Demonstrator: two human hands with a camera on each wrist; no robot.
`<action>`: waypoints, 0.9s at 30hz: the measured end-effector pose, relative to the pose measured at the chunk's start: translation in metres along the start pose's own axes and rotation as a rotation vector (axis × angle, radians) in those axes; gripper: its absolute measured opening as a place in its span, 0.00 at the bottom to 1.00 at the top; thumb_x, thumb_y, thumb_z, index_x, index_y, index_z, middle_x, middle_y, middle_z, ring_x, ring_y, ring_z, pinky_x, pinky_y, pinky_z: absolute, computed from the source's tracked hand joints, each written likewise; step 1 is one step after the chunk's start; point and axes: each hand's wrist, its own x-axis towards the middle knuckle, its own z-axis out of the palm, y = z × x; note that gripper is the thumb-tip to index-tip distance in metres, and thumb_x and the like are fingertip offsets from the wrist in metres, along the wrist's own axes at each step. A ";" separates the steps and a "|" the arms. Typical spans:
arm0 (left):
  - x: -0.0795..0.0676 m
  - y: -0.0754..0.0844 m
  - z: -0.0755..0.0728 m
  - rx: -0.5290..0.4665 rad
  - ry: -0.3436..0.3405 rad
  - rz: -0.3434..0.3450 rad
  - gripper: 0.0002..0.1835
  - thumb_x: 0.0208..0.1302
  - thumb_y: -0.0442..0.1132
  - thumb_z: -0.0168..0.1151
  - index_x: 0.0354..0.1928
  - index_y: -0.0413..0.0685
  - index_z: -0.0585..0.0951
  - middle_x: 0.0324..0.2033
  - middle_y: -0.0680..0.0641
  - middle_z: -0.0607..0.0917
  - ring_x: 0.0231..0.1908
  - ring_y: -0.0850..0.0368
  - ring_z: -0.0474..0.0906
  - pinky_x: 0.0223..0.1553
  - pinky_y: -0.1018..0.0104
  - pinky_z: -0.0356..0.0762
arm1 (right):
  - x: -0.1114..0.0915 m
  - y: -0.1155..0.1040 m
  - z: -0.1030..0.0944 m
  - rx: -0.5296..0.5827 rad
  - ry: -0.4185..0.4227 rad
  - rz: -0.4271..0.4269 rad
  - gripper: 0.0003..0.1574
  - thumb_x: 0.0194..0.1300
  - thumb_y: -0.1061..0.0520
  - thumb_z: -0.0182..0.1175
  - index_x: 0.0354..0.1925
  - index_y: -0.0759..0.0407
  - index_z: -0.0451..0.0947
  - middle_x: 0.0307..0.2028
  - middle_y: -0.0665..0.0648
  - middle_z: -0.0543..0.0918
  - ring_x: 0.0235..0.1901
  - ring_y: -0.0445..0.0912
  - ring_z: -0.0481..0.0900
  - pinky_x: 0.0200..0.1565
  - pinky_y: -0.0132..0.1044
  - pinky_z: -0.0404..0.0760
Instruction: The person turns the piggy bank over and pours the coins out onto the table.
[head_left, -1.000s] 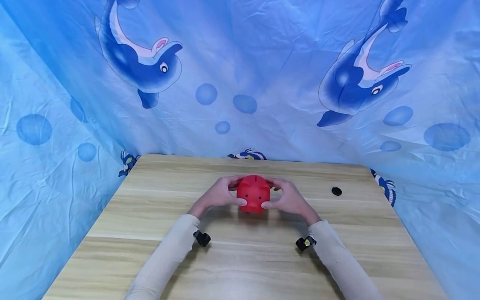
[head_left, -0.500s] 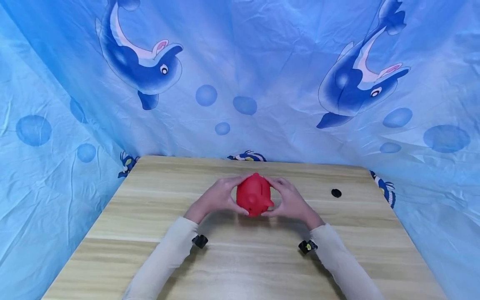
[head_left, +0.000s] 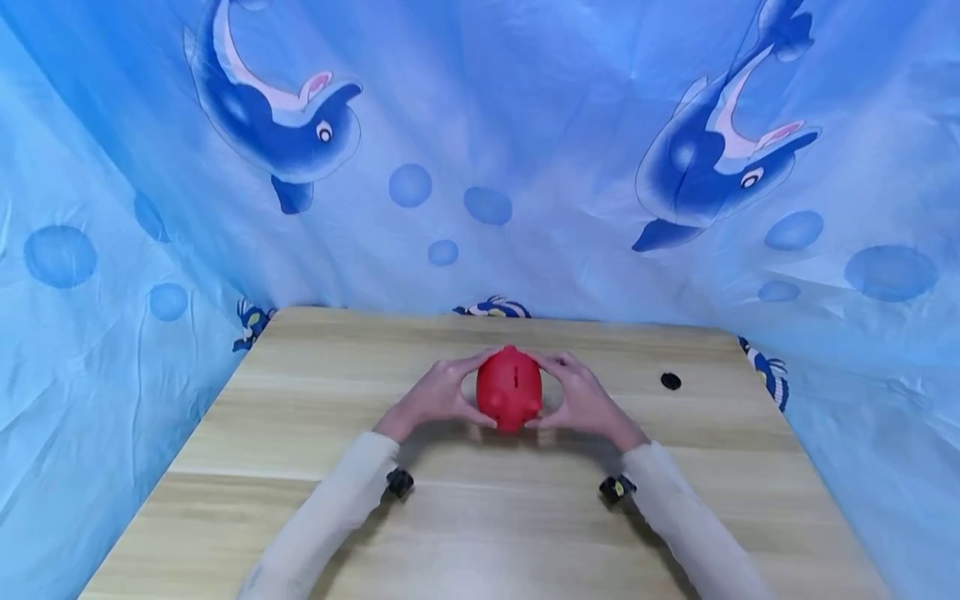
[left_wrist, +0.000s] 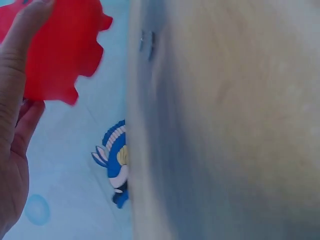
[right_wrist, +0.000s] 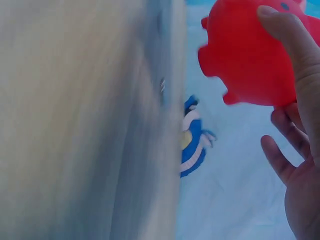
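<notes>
Red piggy bank (head_left: 509, 387) is off the table (head_left: 495, 533), above its far half, between left hand (head_left: 441, 392) and right hand (head_left: 581, 396); both grip it, neither nearer. Coin slot (head_left: 516, 377) up, lengthwise toward table's far edge, ears (head_left: 534, 406) away.

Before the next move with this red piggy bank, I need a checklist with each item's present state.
1. Grip of the left hand on the piggy bank: ok, it holds one side.
2. Grip of the right hand: ok, it holds the opposite side.
3. Bank raised off the table: ok, both wrist views show a gap.
4. Slot uncovered: ok, it shows in the head view.
5. Black disc out of the way: ok, it lies apart, beyond the right hand.
6. Bank's underside intact: cannot tell, no view faces it.
</notes>
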 end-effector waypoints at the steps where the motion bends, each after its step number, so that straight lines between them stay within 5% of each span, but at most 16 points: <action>1: 0.000 0.000 -0.001 -0.003 0.001 0.000 0.58 0.44 0.58 0.84 0.77 0.51 0.65 0.65 0.44 0.80 0.60 0.47 0.82 0.54 0.54 0.84 | 0.000 0.000 -0.001 0.008 0.003 0.001 0.66 0.41 0.34 0.82 0.75 0.43 0.66 0.57 0.55 0.76 0.57 0.52 0.75 0.48 0.55 0.86; 19: 0.007 -0.002 -0.003 -0.183 -0.037 -0.124 0.58 0.44 0.57 0.84 0.77 0.52 0.65 0.67 0.50 0.78 0.64 0.51 0.78 0.60 0.54 0.79 | 0.005 0.001 -0.005 0.026 0.035 0.032 0.64 0.40 0.33 0.82 0.73 0.45 0.70 0.58 0.55 0.78 0.57 0.51 0.74 0.47 0.56 0.86; 27: 0.013 0.004 -0.006 -0.318 -0.013 -0.181 0.55 0.45 0.53 0.85 0.76 0.63 0.65 0.66 0.57 0.77 0.64 0.57 0.76 0.61 0.53 0.79 | 0.011 -0.008 -0.019 0.014 0.087 -0.002 0.63 0.38 0.35 0.82 0.72 0.47 0.72 0.58 0.57 0.77 0.57 0.53 0.76 0.46 0.54 0.87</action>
